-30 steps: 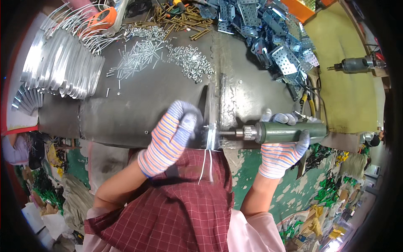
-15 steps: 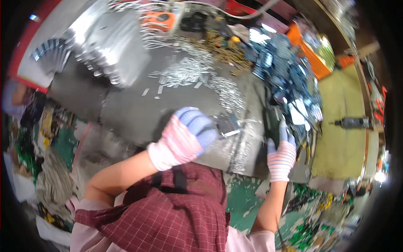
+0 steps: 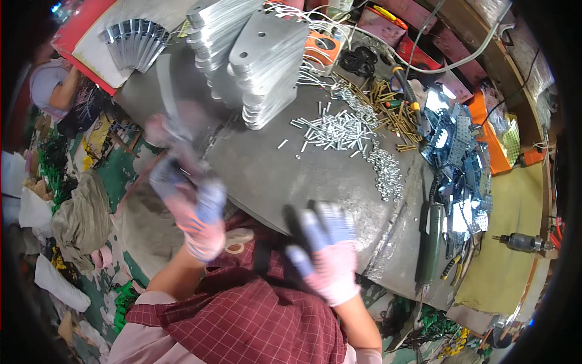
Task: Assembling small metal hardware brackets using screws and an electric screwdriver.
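Right hand (image 3: 327, 255) is spread, left hand (image 3: 195, 212) too blurred to tell — screws (image 3: 337, 130), nuts (image 3: 386, 173) beyond.

the left hand (image 3: 193, 209) is too blurred to read; the right hand (image 3: 327, 252) spreads open at the table's (image 3: 260, 170) edge. screws (image 3: 339, 130) and nuts (image 3: 387, 173) lie heaped between metal plates (image 3: 273, 51) and a green screwdriver (image 3: 431, 242).

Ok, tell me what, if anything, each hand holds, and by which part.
The right hand is open and holds nothing. The left hand is too blurred to tell whether it grips the pale strip beyond it.
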Tool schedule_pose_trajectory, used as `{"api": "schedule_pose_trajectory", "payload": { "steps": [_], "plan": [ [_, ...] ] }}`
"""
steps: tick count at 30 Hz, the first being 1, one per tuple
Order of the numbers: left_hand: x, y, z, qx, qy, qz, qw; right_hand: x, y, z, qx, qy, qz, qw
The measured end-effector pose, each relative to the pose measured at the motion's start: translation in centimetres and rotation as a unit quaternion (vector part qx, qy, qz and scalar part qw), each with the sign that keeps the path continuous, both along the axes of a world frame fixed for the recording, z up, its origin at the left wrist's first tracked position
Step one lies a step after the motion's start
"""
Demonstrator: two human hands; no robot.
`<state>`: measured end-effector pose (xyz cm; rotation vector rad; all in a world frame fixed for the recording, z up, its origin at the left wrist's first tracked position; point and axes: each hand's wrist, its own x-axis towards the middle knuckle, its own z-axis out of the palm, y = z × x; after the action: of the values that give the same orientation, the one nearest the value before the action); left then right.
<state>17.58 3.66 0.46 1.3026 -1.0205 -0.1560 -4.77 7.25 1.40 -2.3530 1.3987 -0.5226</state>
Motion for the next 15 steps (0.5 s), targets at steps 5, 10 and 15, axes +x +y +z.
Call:
{"api": "schedule_pose_trajectory", "payload": {
  "steps": [5,10,15],
  "plan": [
    [7.8,-1.9,-2.6,0.083,0.044,0.020,0.995,3.9,0.0,-1.8,0.013,0.007,0.164,0.986],
    [8.2,-2.1,-3.2,0.143,-0.368,-0.022,0.918,-1.3,-0.7,-1.3,0.017,-0.302,-0.012,0.953],
    [11.1,-4.0,-4.5,0.213,-0.158,0.143,0.954,-4.9,1.5,-3.8,-0.017,-0.322,-0.253,0.912]
  ]
}}
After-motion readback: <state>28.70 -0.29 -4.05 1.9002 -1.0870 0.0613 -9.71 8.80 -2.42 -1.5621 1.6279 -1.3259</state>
